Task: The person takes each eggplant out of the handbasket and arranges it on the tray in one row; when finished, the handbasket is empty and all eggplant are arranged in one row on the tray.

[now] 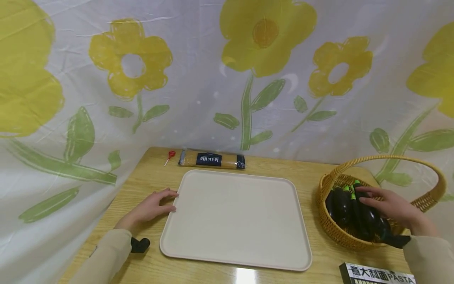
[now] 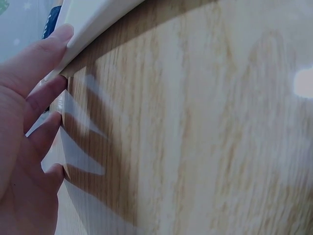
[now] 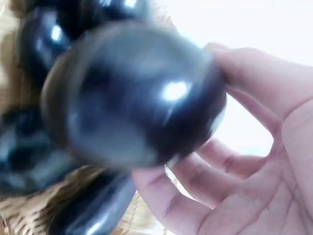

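Observation:
On the right, my right hand grips a dark, glossy eggplant among several others in a wicker basket. The right wrist view shows the thumb on one side of this eggplant and fingers on the other, its rounded end facing the camera. More eggplants with green stems lie beside it. My left hand rests at the left edge of a pale rectangular tray, fingers spread and loosely bent. In the left wrist view its thumb lies against the tray's rim.
A bag of spaghetti lies behind the tray, with small red-handled scissors to its left. At the front right is a black-and-white pasta box. The basket's tall handle arches over the eggplants. A flowered cloth hangs behind the table.

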Demonstrator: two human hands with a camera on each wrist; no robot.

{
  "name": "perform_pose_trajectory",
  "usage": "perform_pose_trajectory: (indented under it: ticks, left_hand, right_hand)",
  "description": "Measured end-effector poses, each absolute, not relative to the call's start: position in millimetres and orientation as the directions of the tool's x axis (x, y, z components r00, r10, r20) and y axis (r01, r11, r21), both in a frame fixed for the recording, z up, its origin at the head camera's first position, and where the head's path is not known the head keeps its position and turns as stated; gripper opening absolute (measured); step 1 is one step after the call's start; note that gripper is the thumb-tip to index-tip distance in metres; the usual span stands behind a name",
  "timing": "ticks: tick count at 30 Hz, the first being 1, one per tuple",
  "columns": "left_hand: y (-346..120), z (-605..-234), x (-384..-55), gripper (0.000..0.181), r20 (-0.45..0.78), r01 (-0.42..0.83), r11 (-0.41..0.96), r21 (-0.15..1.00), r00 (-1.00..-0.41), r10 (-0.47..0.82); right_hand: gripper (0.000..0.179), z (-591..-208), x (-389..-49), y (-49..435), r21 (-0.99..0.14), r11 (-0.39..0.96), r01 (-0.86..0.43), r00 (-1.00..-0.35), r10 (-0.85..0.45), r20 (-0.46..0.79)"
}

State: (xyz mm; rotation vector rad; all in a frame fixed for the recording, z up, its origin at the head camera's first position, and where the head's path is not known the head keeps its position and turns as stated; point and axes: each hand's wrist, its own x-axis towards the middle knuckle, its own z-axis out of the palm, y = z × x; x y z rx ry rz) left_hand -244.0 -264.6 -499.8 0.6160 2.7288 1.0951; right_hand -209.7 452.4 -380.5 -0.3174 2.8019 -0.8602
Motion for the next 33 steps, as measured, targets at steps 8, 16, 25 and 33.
perform_pose_trajectory:
  ticks: [8, 16, 25, 33]
  left_hand:
    - [-264.7, -500.9, -245.7, 0.046, 0.018, 0.316, 0.655, 0.686, -0.908, 0.419]
    - [-263.7, -500.1, -245.8, 0.046, -0.002, 0.300, 0.665, 0.684, -0.911, 0.413]
    - [-264.4, -500.0, -247.9, 0.046, -0.012, 0.298, 0.681, 0.669, -0.912, 0.411]
    - [-264.0, -500.7, -248.8, 0.046, -0.012, 0.301, 0.684, 0.664, -0.911, 0.412]
  right_hand:
    - [0.060, -361.1, -197.6, 422.2, -0.677, 0.732, -0.079, -0.957, -0.247, -0.154]
    - [0.054, -359.2, -179.1, 397.0, -0.685, 0.722, -0.102, -0.945, -0.286, -0.161]
    - [0.046, -351.1, -166.3, 374.2, -0.706, 0.684, -0.184, -0.894, -0.415, -0.169]
    - [0.045, -351.0, -158.9, 371.4, -0.748, 0.651, -0.129, -0.866, -0.442, -0.235]
